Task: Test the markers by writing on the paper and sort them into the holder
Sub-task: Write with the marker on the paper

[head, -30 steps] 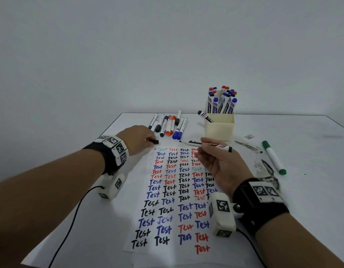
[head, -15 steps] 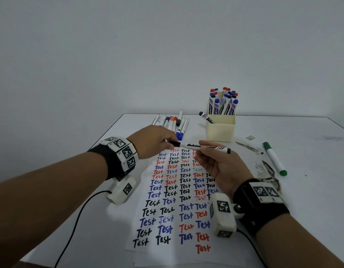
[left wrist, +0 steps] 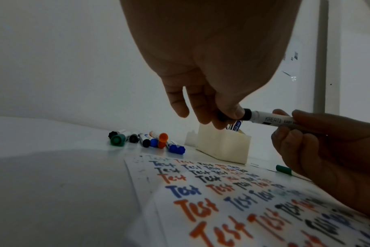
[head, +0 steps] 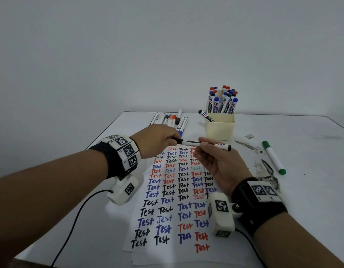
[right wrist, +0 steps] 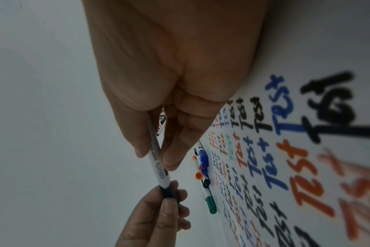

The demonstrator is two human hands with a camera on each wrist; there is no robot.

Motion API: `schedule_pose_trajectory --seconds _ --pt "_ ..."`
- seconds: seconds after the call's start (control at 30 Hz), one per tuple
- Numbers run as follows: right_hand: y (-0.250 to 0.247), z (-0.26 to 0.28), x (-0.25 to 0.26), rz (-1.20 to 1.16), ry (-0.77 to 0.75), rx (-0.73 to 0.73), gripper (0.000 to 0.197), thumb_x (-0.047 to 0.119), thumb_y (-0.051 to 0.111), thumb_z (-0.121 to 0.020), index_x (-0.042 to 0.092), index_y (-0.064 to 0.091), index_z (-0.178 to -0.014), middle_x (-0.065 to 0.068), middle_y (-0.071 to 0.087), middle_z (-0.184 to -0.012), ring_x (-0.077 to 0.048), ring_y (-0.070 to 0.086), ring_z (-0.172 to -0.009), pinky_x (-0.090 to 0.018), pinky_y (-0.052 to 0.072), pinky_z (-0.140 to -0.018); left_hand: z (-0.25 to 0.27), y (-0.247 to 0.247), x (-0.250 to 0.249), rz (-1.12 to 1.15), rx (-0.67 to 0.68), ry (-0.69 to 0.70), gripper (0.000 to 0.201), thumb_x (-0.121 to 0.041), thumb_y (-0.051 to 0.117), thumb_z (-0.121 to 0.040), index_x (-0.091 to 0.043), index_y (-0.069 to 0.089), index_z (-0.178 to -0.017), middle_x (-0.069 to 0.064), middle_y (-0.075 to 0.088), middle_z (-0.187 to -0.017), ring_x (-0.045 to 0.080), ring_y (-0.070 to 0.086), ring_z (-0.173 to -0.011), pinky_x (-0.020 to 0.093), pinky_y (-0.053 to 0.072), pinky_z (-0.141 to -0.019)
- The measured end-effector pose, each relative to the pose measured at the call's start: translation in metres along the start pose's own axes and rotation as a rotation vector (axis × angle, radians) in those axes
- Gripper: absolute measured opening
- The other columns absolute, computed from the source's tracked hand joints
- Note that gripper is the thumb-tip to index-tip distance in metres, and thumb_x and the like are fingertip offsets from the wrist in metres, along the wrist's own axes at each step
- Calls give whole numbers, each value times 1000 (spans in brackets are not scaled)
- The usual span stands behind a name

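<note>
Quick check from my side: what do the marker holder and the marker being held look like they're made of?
The holder looks like cream matte plastic, possibly 3D-printed: flat opaque walls, no gloss, a stepped rim in the left wrist view. The held marker seems smooth white plastic with printed lettering and a black cap, slightly shiny. The left hand pinches the cap; the right hand grips the barrel.

We can't see the marker tip, buried under the black cap [left wrist: 246, 114] pinched by the left hand [head: 157, 140], the paper [head: 173, 190] text smears near the right wrist view's edge, and holder [head: 219, 128] compartments stay hidden.
</note>
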State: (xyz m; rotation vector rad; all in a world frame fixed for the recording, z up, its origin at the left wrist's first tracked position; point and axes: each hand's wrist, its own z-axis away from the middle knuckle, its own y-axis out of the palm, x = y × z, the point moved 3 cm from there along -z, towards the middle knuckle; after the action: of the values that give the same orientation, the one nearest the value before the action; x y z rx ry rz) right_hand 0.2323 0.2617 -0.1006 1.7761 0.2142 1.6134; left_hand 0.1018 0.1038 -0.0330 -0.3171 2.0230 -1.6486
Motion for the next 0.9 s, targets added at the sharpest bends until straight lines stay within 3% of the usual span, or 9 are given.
schedule_pose_trajectory --seconds 0.1,0.27,0.47,0.7,0.83,0.9 --pt "-1 0 1 5 -13 -17 17 1 69 -92 0 75 -108 -21 74 -90 -26 73 -79 -25 61 -69 0 0 -2 1 8 0 17 -26 57 -101 -26 68 -113 -11 67 -103 9 59 -96 31 48 -87" --pt "0 1 0 31 -13 -7 15 1 69 -93 1 76 -106 -20 74 -90 -26 73 -80 -26 61 -71 1 2 -7 -3 -3 16 15 -24 56 -101 -26 69 -110 -19 59 -91 -2 53 -85 19 39 -75" --pt "1 2 1 -2 -36 -6 14 2 69 -92 0 76 -105 -20 73 -87 -29 73 -79 -27 61 -70 0 3 -15 -38 -5 -16 16 -19 53 -102 -22 67 -108 -9 62 -93 12 55 -88 33 47 -82" --pt "8 5 -3 7 -52 29 14 4 66 -96 2 76 -106 -21 73 -90 -31 73 -84 -31 62 -76 2 -1 -16 -74 -38 -28 22 -11 49 -100 -24 65 -103 -12 59 -88 12 52 -85 31 41 -76" --pt "6 5 0 -8 -28 13 13 5 65 -97 4 76 -103 -18 73 -87 -26 72 -79 -26 61 -69 0 -3 -18 -61 32 -49 15 -20 52 -101 -31 62 -100 -17 57 -89 9 54 -88 34 47 -81" --pt "4 5 0 40 -26 10 13 6 67 -96 6 78 -102 -16 71 -86 -22 68 -76 -24 59 -66 1 -6 -16 -68 80 -35 11 -34 57 -100 -30 62 -109 -17 59 -98 9 55 -94 34 48 -86"
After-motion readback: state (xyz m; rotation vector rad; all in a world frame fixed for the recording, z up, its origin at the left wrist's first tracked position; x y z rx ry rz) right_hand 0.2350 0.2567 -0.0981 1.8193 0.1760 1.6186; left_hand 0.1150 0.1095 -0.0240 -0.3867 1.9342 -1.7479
